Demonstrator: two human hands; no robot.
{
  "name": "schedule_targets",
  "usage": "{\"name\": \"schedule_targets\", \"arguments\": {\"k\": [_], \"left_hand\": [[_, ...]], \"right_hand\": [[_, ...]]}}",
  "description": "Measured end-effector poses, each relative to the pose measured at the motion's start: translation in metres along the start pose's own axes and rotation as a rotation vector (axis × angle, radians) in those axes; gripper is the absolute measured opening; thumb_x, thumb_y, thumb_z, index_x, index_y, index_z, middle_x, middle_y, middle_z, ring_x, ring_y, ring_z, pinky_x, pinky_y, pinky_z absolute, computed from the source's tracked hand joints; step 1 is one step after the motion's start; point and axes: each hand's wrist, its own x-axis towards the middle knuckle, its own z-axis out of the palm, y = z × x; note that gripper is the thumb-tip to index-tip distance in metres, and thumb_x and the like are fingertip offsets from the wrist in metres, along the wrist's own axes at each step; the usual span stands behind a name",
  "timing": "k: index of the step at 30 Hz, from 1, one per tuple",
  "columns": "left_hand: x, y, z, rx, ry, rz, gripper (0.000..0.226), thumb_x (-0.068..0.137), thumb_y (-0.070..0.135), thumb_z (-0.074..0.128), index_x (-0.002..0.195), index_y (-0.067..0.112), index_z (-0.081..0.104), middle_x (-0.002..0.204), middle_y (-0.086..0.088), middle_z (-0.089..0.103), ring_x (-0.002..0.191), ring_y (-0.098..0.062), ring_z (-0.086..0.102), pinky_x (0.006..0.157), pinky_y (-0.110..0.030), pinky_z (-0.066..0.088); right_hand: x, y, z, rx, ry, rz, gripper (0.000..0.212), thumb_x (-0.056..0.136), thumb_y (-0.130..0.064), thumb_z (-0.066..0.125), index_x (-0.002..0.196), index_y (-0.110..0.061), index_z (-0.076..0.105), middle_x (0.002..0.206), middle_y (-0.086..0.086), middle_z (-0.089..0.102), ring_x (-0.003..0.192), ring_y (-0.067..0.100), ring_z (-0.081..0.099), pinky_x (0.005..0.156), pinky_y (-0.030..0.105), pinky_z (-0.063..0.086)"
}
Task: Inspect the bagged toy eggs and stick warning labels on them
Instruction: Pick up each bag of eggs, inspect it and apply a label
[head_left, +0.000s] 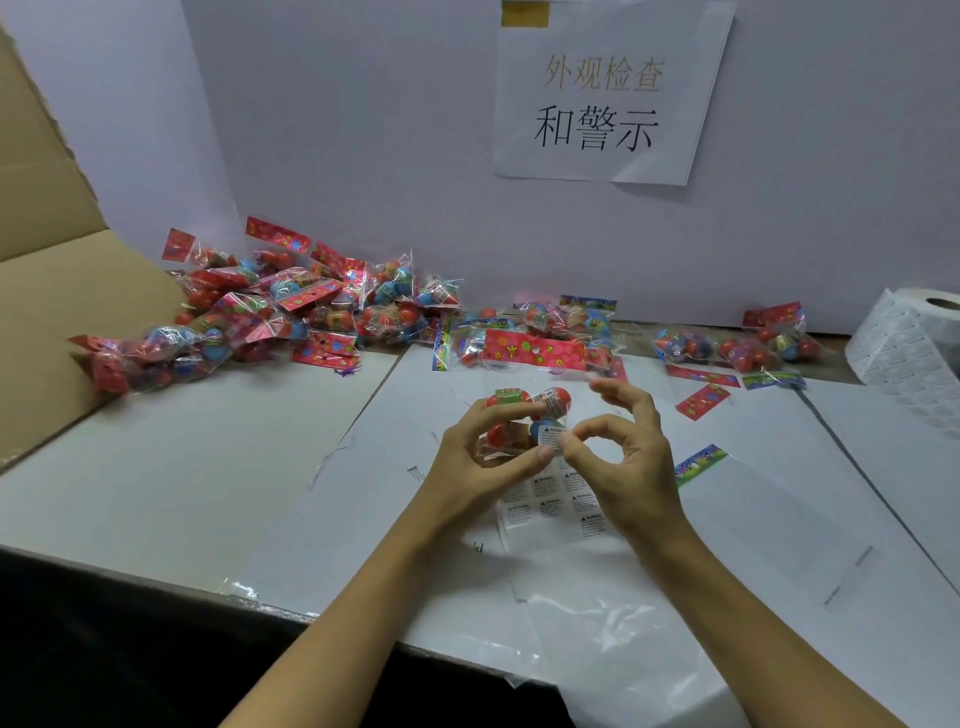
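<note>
While the bag (524, 418) of toy eggs sat over the table's middle in my left hand (480, 457), fingers curled round it, my right hand (621, 457) pinched a label (550, 435) against it. I judged this the sticking step; next I needed to press it flat. More labels lay on the sheet (558, 501) below, unlabelled bags in the pile (270, 312) beyond.

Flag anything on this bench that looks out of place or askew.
Three loose header cards lie on the table apart from any bag, one beside the right hand. The paper sign on the wall curls off at its lower right corner. The bagged eggs are just heaped.
</note>
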Motion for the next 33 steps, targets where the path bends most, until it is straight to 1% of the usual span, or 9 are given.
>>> {"name": "schedule_targets", "arguments": {"k": [6, 9, 11, 15, 18, 21, 23, 30, 33], "left_hand": [[0.003, -0.004, 0.0, 0.029, 0.039, 0.014, 0.035, 0.09, 0.006, 0.077, 0.122, 0.021, 0.074, 0.124, -0.009, 0.061, 0.106, -0.023, 0.07, 0.092, -0.039, 0.061], [0.002, -0.004, 0.001, 0.018, 0.029, 0.023, 0.036, 0.09, 0.004, 0.077, 0.121, 0.021, 0.075, 0.123, -0.004, 0.063, 0.106, -0.019, 0.071, 0.09, -0.032, 0.06], [0.002, -0.005, 0.002, -0.011, 0.029, 0.025, 0.036, 0.089, 0.003, 0.077, 0.12, 0.022, 0.076, 0.123, -0.003, 0.064, 0.107, -0.019, 0.071, 0.088, -0.03, 0.06], [0.002, -0.006, 0.004, -0.055, 0.032, 0.022, 0.031, 0.089, 0.002, 0.077, 0.118, 0.015, 0.076, 0.122, -0.004, 0.063, 0.103, -0.024, 0.071, 0.086, -0.035, 0.062], [0.004, -0.004, 0.002, -0.09, 0.086, -0.009, 0.027, 0.087, 0.01, 0.08, 0.113, 0.015, 0.077, 0.119, 0.003, 0.067, 0.104, -0.023, 0.07, 0.083, -0.037, 0.063], [0.003, -0.001, 0.001, -0.108, 0.105, -0.014, 0.026, 0.085, 0.02, 0.081, 0.111, 0.017, 0.078, 0.115, 0.006, 0.068, 0.101, -0.019, 0.071, 0.078, -0.033, 0.063], [0.002, -0.002, 0.002, -0.1, 0.103, -0.001, 0.026, 0.086, 0.02, 0.08, 0.111, 0.015, 0.077, 0.114, 0.002, 0.068, 0.102, -0.022, 0.072, 0.078, -0.033, 0.063], [0.004, -0.005, 0.001, -0.06, 0.102, -0.016, 0.021, 0.092, 0.012, 0.075, 0.112, 0.019, 0.078, 0.117, -0.001, 0.066, 0.111, -0.025, 0.068, 0.085, -0.037, 0.063], [0.004, -0.004, -0.001, -0.068, 0.132, -0.017, 0.021, 0.093, 0.01, 0.074, 0.113, 0.017, 0.077, 0.115, 0.003, 0.069, 0.11, -0.024, 0.068, 0.083, -0.036, 0.063]], "right_hand": [[-0.001, 0.0, 0.004, -0.016, 0.029, -0.004, 0.024, 0.082, -0.018, 0.082, 0.068, -0.028, 0.066, 0.124, -0.024, 0.05, 0.123, -0.007, 0.039, 0.098, 0.017, 0.033], [-0.001, -0.001, 0.007, -0.023, 0.077, 0.045, 0.033, 0.079, -0.044, 0.077, 0.065, -0.018, 0.061, 0.12, -0.009, 0.053, 0.125, 0.007, 0.044, 0.098, 0.03, 0.039], [0.0, -0.001, 0.008, -0.013, 0.077, 0.064, 0.041, 0.075, -0.053, 0.072, 0.067, -0.015, 0.059, 0.117, -0.006, 0.052, 0.12, 0.009, 0.049, 0.092, 0.029, 0.045], [0.001, -0.001, 0.01, 0.04, 0.076, -0.008, 0.029, 0.089, -0.042, 0.06, 0.085, -0.014, 0.067, 0.112, -0.007, 0.054, 0.109, 0.005, 0.057, 0.076, 0.023, 0.053], [0.0, 0.0, 0.011, 0.044, 0.114, -0.012, 0.022, 0.097, -0.035, 0.054, 0.093, -0.017, 0.067, 0.109, -0.013, 0.054, 0.103, 0.003, 0.06, 0.073, 0.019, 0.055], [-0.002, 0.0, 0.011, 0.068, 0.043, 0.068, 0.029, 0.09, -0.053, 0.056, 0.094, -0.025, 0.065, 0.095, -0.013, 0.066, 0.087, 0.006, 0.068, 0.069, 0.022, 0.057], [-0.003, 0.0, 0.012, 0.099, -0.009, 0.094, 0.035, 0.086, -0.054, 0.063, 0.096, -0.022, 0.069, 0.084, -0.009, 0.073, 0.078, 0.007, 0.072, 0.068, 0.023, 0.059], [-0.005, 0.002, 0.014, 0.118, -0.038, 0.093, 0.025, 0.103, -0.032, 0.05, 0.095, -0.02, 0.071, 0.085, -0.011, 0.072, 0.08, 0.01, 0.07, 0.068, 0.025, 0.057], [-0.006, 0.0, 0.015, 0.119, -0.049, 0.086, 0.024, 0.099, -0.042, 0.051, 0.097, -0.026, 0.069, 0.087, -0.015, 0.071, 0.083, 0.008, 0.069, 0.071, 0.026, 0.058]]}}
